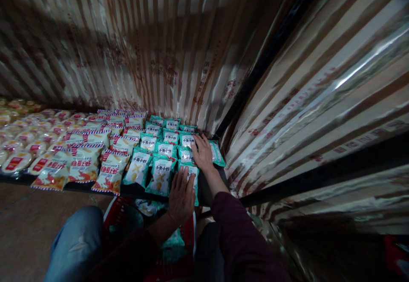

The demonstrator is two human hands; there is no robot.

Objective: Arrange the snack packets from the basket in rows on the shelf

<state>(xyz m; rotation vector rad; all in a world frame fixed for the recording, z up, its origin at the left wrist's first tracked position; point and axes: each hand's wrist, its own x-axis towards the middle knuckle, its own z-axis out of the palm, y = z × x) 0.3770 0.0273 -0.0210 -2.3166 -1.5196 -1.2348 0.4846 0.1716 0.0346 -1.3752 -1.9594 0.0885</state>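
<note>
Rows of teal-and-white snack packets (159,174) stand leaning on a black shelf (209,190), overlapping front to back. My left hand (182,193) lies with fingers stretched out on the lower part of a front-row packet (193,172). Farther back, my right hand (202,152) rests its spread fingers at the right end of the rows. Beside it, one teal packet (217,154) lies tilted against the shelf's right end. Neither hand is wrapped around a packet.
Left of the teal rows stand striped-edge shrimp snack packets (111,171), then round white crackers in clear wrap (17,162). Below the shelf, between the knees, is a red container (194,235) with more teal packets (174,239). Printed plastic sheeting (179,73) and a dark post (244,92) enclose the corner.
</note>
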